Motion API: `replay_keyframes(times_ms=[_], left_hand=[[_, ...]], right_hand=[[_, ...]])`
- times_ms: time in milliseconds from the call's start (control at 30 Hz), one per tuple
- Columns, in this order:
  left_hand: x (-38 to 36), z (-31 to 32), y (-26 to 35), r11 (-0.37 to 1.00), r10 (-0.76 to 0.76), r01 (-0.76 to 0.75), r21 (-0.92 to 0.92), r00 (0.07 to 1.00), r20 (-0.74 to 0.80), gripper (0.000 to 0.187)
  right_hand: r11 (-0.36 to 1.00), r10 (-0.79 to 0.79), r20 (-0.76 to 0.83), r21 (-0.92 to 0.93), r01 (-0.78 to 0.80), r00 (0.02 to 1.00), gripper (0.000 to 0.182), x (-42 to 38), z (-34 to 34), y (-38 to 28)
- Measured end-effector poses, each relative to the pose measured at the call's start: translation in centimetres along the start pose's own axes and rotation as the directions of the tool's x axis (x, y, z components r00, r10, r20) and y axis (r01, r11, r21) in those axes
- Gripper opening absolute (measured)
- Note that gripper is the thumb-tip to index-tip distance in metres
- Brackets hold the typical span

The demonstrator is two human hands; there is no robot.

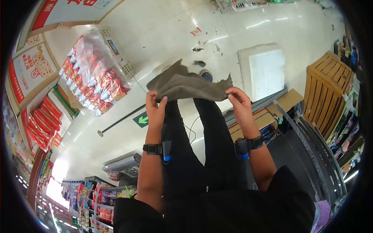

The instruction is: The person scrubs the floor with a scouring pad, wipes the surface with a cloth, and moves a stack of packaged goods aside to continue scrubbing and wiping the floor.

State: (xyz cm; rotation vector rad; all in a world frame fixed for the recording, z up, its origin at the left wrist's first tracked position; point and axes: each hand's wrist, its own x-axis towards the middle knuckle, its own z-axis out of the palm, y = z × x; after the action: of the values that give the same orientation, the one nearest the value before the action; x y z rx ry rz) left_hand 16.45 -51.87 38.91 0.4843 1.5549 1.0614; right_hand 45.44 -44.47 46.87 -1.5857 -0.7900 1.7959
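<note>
A grey-brown cloth [190,86] is stretched between my two hands, above my legs and the tiled floor. At its left end, my left hand [156,109] pinches the lower edge between thumb and fingers. My right hand [240,104] pinches the right corner the same way. The cloth sags in loose folds, and its upper left part spreads away from me. Each wrist wears a black strap with a small device. Part of a round floor drain [206,75] shows just beyond the cloth.
Red snack packets [91,73] in clear plastic lie at the left beside a crate. A white plastic box [266,72] and a wooden slatted stand [328,91] are at the right. Cardboard boxes [289,101] lie near my right hand. Dark scraps [199,63] and a green arrow sign [142,119] mark the floor.
</note>
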Motion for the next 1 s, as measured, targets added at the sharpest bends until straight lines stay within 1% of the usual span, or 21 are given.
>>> replay_keyframes(times_ms=[33, 133, 167, 200, 233, 300, 367, 433, 467, 500, 567, 600, 633, 700, 733, 767, 833, 867, 900, 967, 1000], left_hand=[[-0.1, 0.3, 1.5, 1.000, 0.004, -0.004, -0.006, 1.000, -0.008, 0.033], [0.0, 1.2, 4.7, 0.936, -0.097, 0.093, -0.340, 0.995, 0.004, 0.044], [0.2, 0.9, 4.2, 0.934, -0.099, 0.093, -0.345, 0.995, 0.001, 0.044], [0.5, 0.8, 2.9, 0.976, -0.127, 0.136, -0.168, 0.990, 0.064, 0.042], [0.8, 1.0, 2.6, 0.986, -0.165, 0.164, 0.016, 0.979, 0.121, 0.041], [1.2, 1.7, 1.7, 0.986, -0.165, 0.167, -0.006, 0.981, 0.105, 0.037], [1.5, 2.9, 1.9, 0.985, -0.098, 0.110, -0.131, 0.991, 0.095, 0.036], [1.5, 3.7, 0.6, 0.985, -0.134, 0.138, -0.102, 0.990, 0.049, 0.033], [1.4, 4.0, 0.8, 0.986, -0.164, 0.163, 0.020, 0.985, 0.058, 0.031], [1.9, 4.2, 1.2, 0.975, -0.180, 0.170, 0.144, 0.981, 0.065, 0.029], [0.9, 5.3, 2.0, 0.995, 0.028, -0.034, 0.094, 0.997, 0.068, 0.030], [1.1, 5.6, 2.2, 0.989, 0.060, -0.070, 0.133, 0.995, 0.081, 0.031], [0.2, 5.8, 2.4, 0.981, 0.071, -0.089, 0.172, 0.991, 0.111, 0.031], [-0.4, 6.4, 1.5, 0.988, -0.012, -0.005, 0.152, 0.994, 0.108, 0.032], [0.2, 6.7, 1.5, 0.992, -0.053, 0.042, 0.122, 0.995, 0.085, 0.032], [0.4, 6.9, 1.7, 0.991, -0.030, 0.018, 0.132, 0.996, 0.087, 0.032], [-0.5, 7.3, 2.2, 0.993, 0.043, -0.061, 0.101, 0.985, 0.169, 0.031], [-0.5, 7.7, 2.5, 0.974, 0.064, -0.096, 0.204, 0.986, 0.157, 0.029], [-1.1, 7.7, 2.0, 0.973, 0.044, -0.080, 0.215, 0.985, 0.169, 0.029], [-0.6, 8.1, 1.6, 0.971, -0.064, 0.042, 0.236, 0.994, 0.086, 0.027], [-1.0, 8.1, 1.6, 0.949, 0.018, -0.043, 0.313, 0.996, 0.084, 0.025]], right_hand=[[1.000, -0.003, 0.008, -0.006, 0.003, 1.000, 0.019, 0.0, 0.8, -1.0], [0.992, -0.121, 0.040, 0.046, 0.119, 0.992, 0.018, 0.1, 2.7, -2.0], [0.981, -0.139, 0.063, -0.124, 0.146, 0.988, 0.019, 0.4, 2.7, -1.2], [0.939, -0.154, 0.094, -0.296, 0.175, 0.984, 0.021, 0.7, 2.5, -1.0], [0.936, -0.152, 0.102, -0.306, 0.177, 0.983, 0.021, 0.7, 2.3, -1.0], [0.948, -0.237, -0.113, -0.245, 0.204, 0.965, 0.021, 0.6, 2.1, -0.9], [0.879, -0.362, -0.028, -0.341, 0.332, 0.932, 0.020, 0.7, 1.8, -1.8], [0.885, -0.287, -0.097, -0.408, 0.225, 0.953, 0.019, 0.3, 1.2, -1.2], [0.920, -0.118, -0.210, -0.390, 0.027, 0.971, 0.018, 0.1, 1.1, -1.3], [0.921, -0.123, -0.214, -0.388, 0.031, 0.969, 0.018, -0.5, 0.9, -1.9], [0.846, -0.433, -0.109, -0.391, 0.362, 0.895, 0.018, -0.7, -0.3, -2.9], [0.852, -0.476, -0.136, -0.318, 0.416, 0.869, 0.018, -0.6, -1.1, -2.4], [0.861, -0.462, -0.155, -0.316, 0.400, 0.873, 0.018, -0.5, -1.4, -1.9], [0.903, -0.121, -0.365, -0.427, -0.051, 0.923, 0.016, 0.2, -2.0, -1.6], [0.914, 0.055, -0.486, -0.327, -0.240, 0.872, 0.014, 0.2, -2.6, -1.7], [0.923, 0.043, -0.480, -0.316, -0.219, 0.876, 0.014, 0.6, -3.0, -1.4], [0.922, -0.308, -0.378, -0.343, 0.177, 0.873, 0.013, 0.4, -3.4, -1.0], [0.930, -0.332, -0.413, -0.295, 0.221, 0.848, 0.014, 0.1, -3.1, -1.0], [0.896, -0.324, -0.373, -0.416, 0.155, 0.870, 0.015, -0.1, -3.0, -1.2], [0.941, -0.016, -0.440, -0.310, -0.135, 0.898, 0.014, -0.3, -3.4, -0.3], [0.936, -0.221, -0.345, -0.338, 0.099, 0.912, 0.013, -0.6, -3.5, -0.2]])
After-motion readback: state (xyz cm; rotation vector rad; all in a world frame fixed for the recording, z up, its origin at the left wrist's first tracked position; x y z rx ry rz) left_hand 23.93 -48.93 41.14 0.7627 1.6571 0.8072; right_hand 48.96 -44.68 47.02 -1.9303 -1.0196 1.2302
